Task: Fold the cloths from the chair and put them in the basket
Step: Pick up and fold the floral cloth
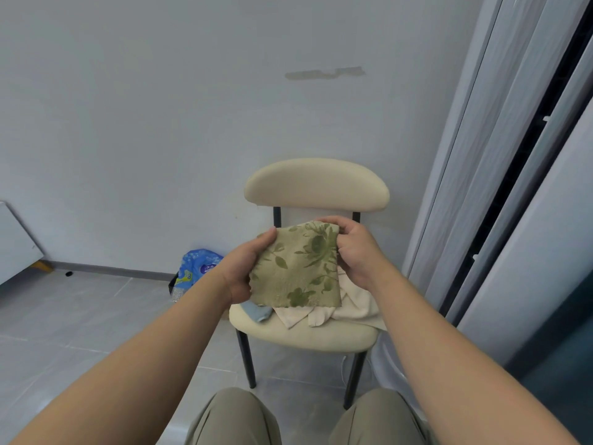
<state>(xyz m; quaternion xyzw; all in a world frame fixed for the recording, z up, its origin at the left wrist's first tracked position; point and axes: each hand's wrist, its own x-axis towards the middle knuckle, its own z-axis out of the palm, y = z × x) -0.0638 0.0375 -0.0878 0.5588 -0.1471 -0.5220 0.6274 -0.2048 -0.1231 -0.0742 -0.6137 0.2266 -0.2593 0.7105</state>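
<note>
A green cloth with a leaf and flower print (298, 268) hangs in the air in front of the cream chair (316, 184). My left hand (240, 271) grips its left edge, thumb on the front. My right hand (353, 248) pinches its top right corner. On the chair seat behind it lie a cream cloth (349, 309) and a light blue cloth (256, 311), both crumpled. No basket is in view.
A blue printed plastic bag (195, 268) lies on the grey tiled floor left of the chair. The chair stands against a white wall. Grey sliding door frames (500, 187) rise at the right. My knees (237, 415) are at the bottom.
</note>
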